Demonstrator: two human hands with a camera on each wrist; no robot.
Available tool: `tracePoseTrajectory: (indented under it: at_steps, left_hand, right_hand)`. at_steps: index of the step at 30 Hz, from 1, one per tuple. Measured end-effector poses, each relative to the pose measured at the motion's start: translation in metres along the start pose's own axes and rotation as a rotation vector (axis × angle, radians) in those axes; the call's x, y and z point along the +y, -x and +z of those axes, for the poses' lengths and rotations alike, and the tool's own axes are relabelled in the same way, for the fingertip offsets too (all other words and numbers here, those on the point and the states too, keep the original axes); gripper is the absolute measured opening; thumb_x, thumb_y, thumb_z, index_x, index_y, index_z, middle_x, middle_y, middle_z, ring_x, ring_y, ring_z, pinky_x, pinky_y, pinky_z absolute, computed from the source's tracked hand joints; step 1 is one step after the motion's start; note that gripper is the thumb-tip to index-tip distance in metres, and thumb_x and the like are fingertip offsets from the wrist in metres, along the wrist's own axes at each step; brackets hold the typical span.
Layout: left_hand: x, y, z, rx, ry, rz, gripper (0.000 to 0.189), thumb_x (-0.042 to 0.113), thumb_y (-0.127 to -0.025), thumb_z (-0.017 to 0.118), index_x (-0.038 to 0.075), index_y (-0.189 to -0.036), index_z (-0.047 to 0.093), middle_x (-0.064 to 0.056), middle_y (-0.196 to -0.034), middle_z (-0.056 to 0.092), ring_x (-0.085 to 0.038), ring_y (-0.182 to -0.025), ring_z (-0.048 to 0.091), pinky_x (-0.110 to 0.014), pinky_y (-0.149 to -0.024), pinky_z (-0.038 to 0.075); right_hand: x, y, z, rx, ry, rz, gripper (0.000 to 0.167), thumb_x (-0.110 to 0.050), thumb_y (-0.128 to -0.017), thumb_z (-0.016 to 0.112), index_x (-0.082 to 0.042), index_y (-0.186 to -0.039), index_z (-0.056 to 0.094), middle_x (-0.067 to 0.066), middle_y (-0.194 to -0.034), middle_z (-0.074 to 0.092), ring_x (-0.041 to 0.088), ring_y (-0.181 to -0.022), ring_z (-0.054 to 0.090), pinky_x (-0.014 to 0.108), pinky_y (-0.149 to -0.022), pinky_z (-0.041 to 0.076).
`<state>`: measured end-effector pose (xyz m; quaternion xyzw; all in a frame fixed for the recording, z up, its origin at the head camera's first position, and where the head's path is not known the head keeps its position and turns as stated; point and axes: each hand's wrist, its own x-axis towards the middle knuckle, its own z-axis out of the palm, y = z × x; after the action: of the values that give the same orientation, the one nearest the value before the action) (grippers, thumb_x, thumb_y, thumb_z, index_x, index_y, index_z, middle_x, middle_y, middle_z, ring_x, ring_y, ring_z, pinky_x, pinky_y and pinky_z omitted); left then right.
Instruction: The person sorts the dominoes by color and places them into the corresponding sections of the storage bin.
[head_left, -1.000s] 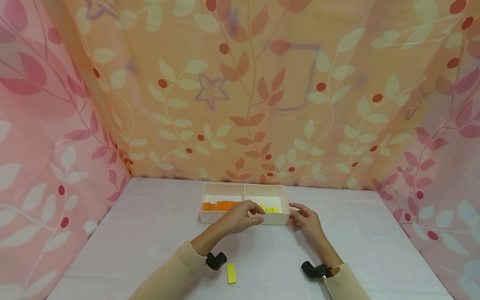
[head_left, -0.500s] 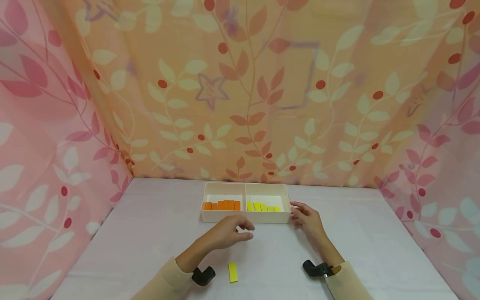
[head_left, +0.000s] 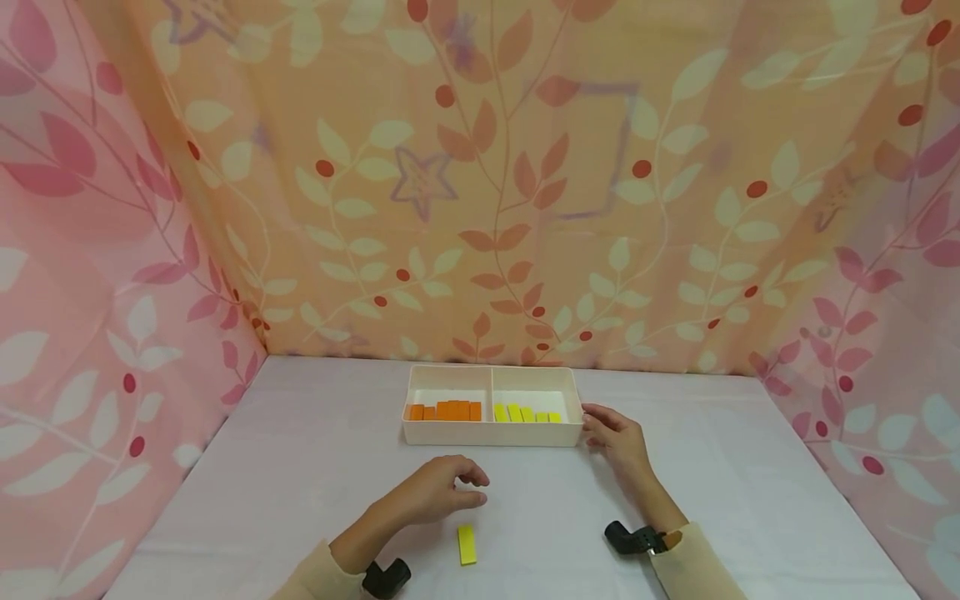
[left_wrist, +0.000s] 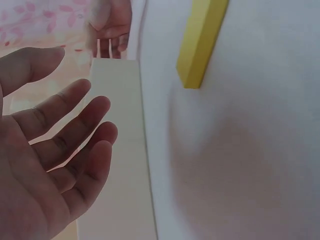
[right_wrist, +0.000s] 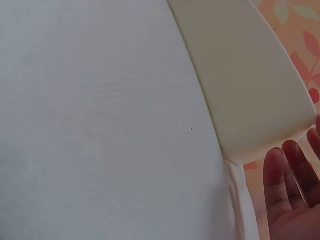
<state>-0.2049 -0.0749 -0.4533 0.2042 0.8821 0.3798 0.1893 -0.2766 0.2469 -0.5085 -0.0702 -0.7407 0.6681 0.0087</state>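
In the head view, my left hand [head_left: 438, 490] hovers over the table between the box and a yellow block, its fingers loosely bent around nothing. The oblong yellow block [head_left: 467, 544] lies on the cloth just below that hand; one end of the block [left_wrist: 197, 47] also shows in the left wrist view. My right hand [head_left: 618, 437] is at the right end of the white two-compartment box [head_left: 491, 433], fingertips right at its wall. Its fingers [right_wrist: 274, 180] look extended in the right wrist view. Orange blocks [head_left: 453, 411] stand in the left compartment, yellow blocks [head_left: 513, 413] in the right.
A white cloth covers the table [head_left: 300, 467]. Behind the box hangs an orange leaf-print curtain [head_left: 480, 208], with pink curtains [head_left: 97, 275] at both sides. Black wrist cameras [head_left: 386, 577] sit on both wrists.
My left hand has drawn back from over the box, down and to the left towards the loose yellow block, uncovering the yellow blocks in the compartment. The right hand stays at the box's end.
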Motion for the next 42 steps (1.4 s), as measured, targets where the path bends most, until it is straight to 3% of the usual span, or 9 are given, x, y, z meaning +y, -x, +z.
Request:
tracePoseTrajectory:
  at_steps: [4,9,14,18,26,31,34,42]
  left_hand:
    - [-0.005,0.004,0.005,-0.028,-0.016,-0.032,0.022,0.026,-0.087,0.072,0.013,-0.105,0.071,0.005,-0.101,0.066,-0.014,-0.095,0.056,-0.036,-0.086,0.049]
    - [-0.009,0.008,0.010,-0.064,-0.067,-0.052,0.025,0.025,-0.083,0.075,0.012,-0.104,0.071,0.007,-0.096,0.065,-0.010,-0.089,0.053,-0.031,-0.082,0.048]
    - [-0.010,0.012,0.015,-0.063,-0.218,-0.032,0.030,0.030,-0.079,0.078,0.014,-0.104,0.071,0.009,-0.094,0.063,-0.007,-0.086,0.051,-0.029,-0.084,0.048]
    - [-0.008,0.014,0.020,-0.085,-0.329,-0.046,0.033,0.035,-0.078,0.079,0.016,-0.105,0.070,0.010,-0.094,0.061,-0.006,-0.086,0.049,-0.029,-0.085,0.048]
    - [0.003,0.016,0.026,-0.063,-0.512,-0.073,0.035,0.037,-0.074,0.081,0.012,-0.097,0.070,0.007,-0.082,0.053,-0.009,-0.076,0.043,-0.025,-0.067,0.041]
    - [0.007,0.017,0.030,-0.051,-0.623,-0.095,0.041,0.044,-0.072,0.082,0.011,-0.092,0.068,0.004,-0.080,0.051,-0.013,-0.075,0.042,-0.026,-0.065,0.038]
    - [0.009,0.019,0.031,-0.049,-0.672,-0.078,0.046,0.047,-0.070,0.082,0.012,-0.096,0.068,0.003,-0.081,0.053,-0.013,-0.076,0.042,-0.028,-0.066,0.039]
    - [0.015,0.024,0.032,-0.030,-0.728,-0.059,0.048,0.047,-0.069,0.083,0.012,-0.098,0.068,0.001,-0.082,0.055,-0.013,-0.075,0.043,-0.028,-0.068,0.042]
  right_hand:
    - [-0.003,0.001,-0.003,-0.022,0.040,-0.013,0.044,-0.027,-0.091,0.068,-0.003,-0.128,0.061,0.016,-0.119,0.067,0.011,-0.082,0.065,0.027,-0.071,0.057]
    - [-0.005,0.001,-0.007,-0.062,0.067,-0.064,0.044,-0.023,-0.092,0.068,0.003,-0.126,0.061,0.020,-0.117,0.068,0.011,-0.085,0.067,0.026,-0.071,0.057]
    - [-0.007,0.002,-0.009,-0.076,0.083,-0.079,0.046,-0.023,-0.091,0.069,0.005,-0.126,0.060,0.019,-0.114,0.069,0.010,-0.086,0.068,0.026,-0.072,0.057]
    - [-0.007,0.002,-0.009,-0.054,0.107,-0.057,0.044,-0.025,-0.091,0.069,0.005,-0.123,0.063,0.012,-0.100,0.073,0.009,-0.082,0.067,0.025,-0.071,0.057]
    - [-0.010,0.002,-0.001,-0.006,0.096,-0.037,0.044,-0.025,-0.092,0.068,0.008,-0.120,0.064,0.006,-0.090,0.074,0.007,-0.077,0.067,0.026,-0.070,0.057]
    - [-0.009,0.000,0.004,0.047,0.044,-0.004,0.043,-0.023,-0.090,0.071,0.009,-0.118,0.064,0.001,-0.081,0.073,0.007,-0.073,0.067,0.025,-0.067,0.057]
    - [-0.008,0.000,0.006,0.064,0.033,-0.003,0.041,-0.020,-0.090,0.070,0.010,-0.118,0.064,0.002,-0.084,0.073,0.006,-0.072,0.067,0.023,-0.068,0.057]
    - [-0.007,0.001,0.009,0.079,0.064,-0.036,0.038,-0.017,-0.092,0.067,0.009,-0.119,0.064,0.018,-0.111,0.071,0.001,-0.077,0.067,0.020,-0.075,0.056]
